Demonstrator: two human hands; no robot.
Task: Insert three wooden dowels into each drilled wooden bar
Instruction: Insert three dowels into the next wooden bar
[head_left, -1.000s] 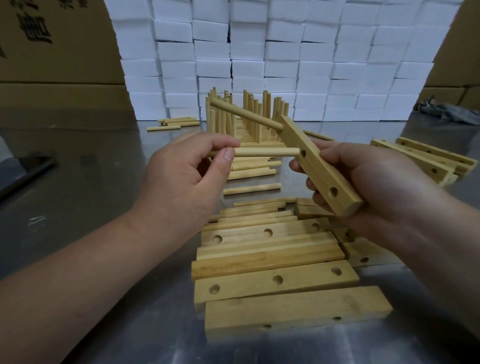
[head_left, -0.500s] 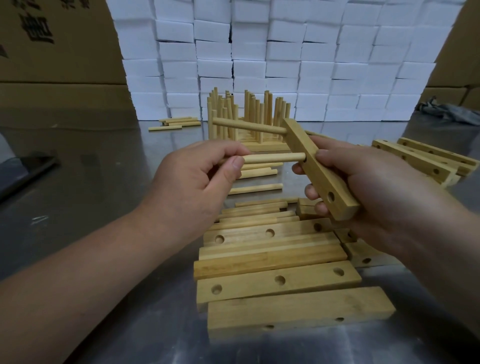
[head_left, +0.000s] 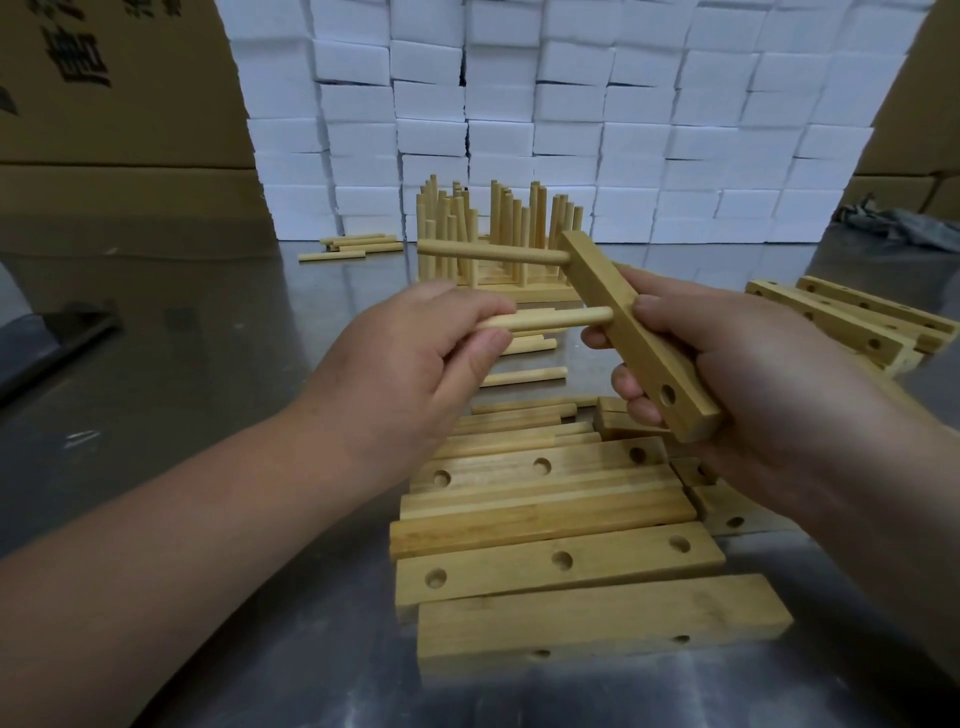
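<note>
I record my left hand (head_left: 415, 364) pinching a pale, round dowel (head_left: 561, 319), its tip meeting the face of the square-edged drilled bar (head_left: 641, 340). My right hand (head_left: 737, 379) grips that bar above the centre of the counter (head_left: 208, 415); the upper dowel (head_left: 488, 253) is seated, 1 end hole (head_left: 667, 396) empty.

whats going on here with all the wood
A person is fitting dowels into a drilled wooden bar. The right hand grips the bar, which has one dowel seated in its far end. The left hand pinches a second dowel, tip meeting the bar's middle. The near hole is empty. More drilled bars lie on the metal table; finished ones stand behind.
</note>
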